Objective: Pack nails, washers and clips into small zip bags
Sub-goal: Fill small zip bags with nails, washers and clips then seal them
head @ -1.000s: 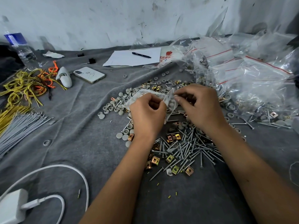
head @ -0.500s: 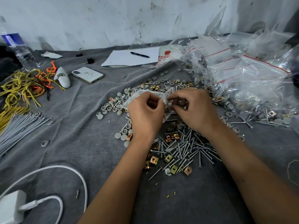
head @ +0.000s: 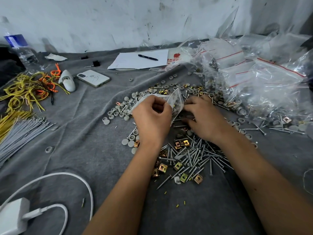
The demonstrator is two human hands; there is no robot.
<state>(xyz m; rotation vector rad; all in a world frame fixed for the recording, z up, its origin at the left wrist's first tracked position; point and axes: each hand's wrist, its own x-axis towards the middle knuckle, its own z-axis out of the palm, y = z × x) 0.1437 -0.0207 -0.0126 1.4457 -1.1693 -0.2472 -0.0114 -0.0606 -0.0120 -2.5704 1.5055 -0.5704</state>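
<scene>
bare grey cloth (head: 81, 133) left of hands; nails (head: 194, 158) below, bag heap (head: 257, 82) crowding right

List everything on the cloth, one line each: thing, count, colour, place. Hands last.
cloth: one, grey, under everything
nails: a pile, silver, centre near side
clips: many, gold, among the nails
washers: many, grey, left of the hands
zip bag: one, clear, held between the hands
bag heap: many, clear with red strips, far right
paper: one sheet, white, far centre
pen: one, black, on the paper
phone: one, pale, far left of centre
wires: a tangle, yellow and orange, left
ties: a bundle, grey, left edge
bottle: one, clear with blue label, far left
charger: one, white with cable, near left
left hand: grips the zip bag
right hand: at the bag's mouth, fingers hidden
</scene>
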